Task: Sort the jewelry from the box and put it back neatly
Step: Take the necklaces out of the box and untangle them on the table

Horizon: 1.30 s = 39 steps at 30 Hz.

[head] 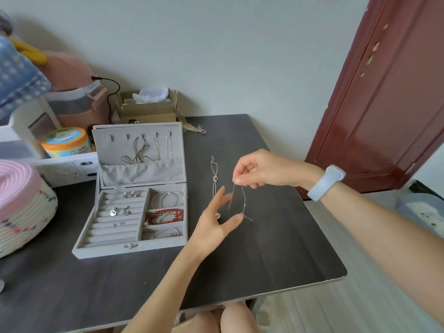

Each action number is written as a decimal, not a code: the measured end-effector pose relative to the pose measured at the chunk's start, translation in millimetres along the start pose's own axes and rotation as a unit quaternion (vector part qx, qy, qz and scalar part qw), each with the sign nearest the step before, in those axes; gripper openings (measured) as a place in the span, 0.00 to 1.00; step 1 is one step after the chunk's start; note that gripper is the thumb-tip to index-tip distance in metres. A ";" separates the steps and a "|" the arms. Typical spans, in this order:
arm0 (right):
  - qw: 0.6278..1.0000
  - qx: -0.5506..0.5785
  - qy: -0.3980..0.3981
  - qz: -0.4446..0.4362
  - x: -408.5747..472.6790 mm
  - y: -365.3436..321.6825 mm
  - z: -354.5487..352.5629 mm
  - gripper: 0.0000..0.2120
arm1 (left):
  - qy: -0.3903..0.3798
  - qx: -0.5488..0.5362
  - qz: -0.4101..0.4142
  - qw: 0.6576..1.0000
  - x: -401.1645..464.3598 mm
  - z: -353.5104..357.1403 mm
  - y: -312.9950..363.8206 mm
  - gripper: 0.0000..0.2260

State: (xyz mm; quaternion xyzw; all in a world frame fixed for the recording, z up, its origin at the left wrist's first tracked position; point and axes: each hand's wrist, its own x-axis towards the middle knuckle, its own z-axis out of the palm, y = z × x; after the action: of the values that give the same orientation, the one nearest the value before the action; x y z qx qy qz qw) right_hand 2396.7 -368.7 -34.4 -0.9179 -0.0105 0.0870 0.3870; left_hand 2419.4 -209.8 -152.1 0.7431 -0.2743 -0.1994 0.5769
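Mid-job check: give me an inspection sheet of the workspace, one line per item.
Surface: dark table, bare at the front.
Job's things: grey jewelry box open, lid upright; rings in the roll slots, red bead bracelet in the middle right compartment, chains hung in the lid. One necklace lies on the table; a thin chain hangs in the air.
Clutter: woven basket, orange-lidded tub, cardboard box.
Grippers: right hand pinches the thin chain's top; left hand open, thumb at its lower end.
Cables: black cable by the wall.
Surroundings: red door to the right.
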 end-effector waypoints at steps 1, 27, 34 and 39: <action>1.000 0.018 0.003 -0.006 0.2 -3.7 -1.5 0.03 | -0.025 -0.056 -0.001 0.998 1.0 -1.6 7.0 0.29; 0.977 -0.041 0.202 0.059 58.0 121.7 60.0 0.06 | 0.122 0.261 -0.016 0.957 214.6 -25.3 -3.1 0.09; 0.967 -0.081 0.242 0.022 64.2 127.0 61.7 0.07 | 0.061 0.418 0.031 0.906 240.5 -13.7 -26.0 0.09; 0.965 -0.098 0.245 0.008 56.9 129.7 63.6 0.10 | 0.062 0.464 0.027 0.883 239.0 -17.3 -25.6 0.11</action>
State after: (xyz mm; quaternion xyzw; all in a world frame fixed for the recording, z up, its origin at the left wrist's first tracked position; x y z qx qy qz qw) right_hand 2435.8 -409.6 -179.0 -0.9448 0.0831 -0.1390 0.2848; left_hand 2618.7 -344.6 -167.6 0.9290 -0.3194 0.0129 0.1867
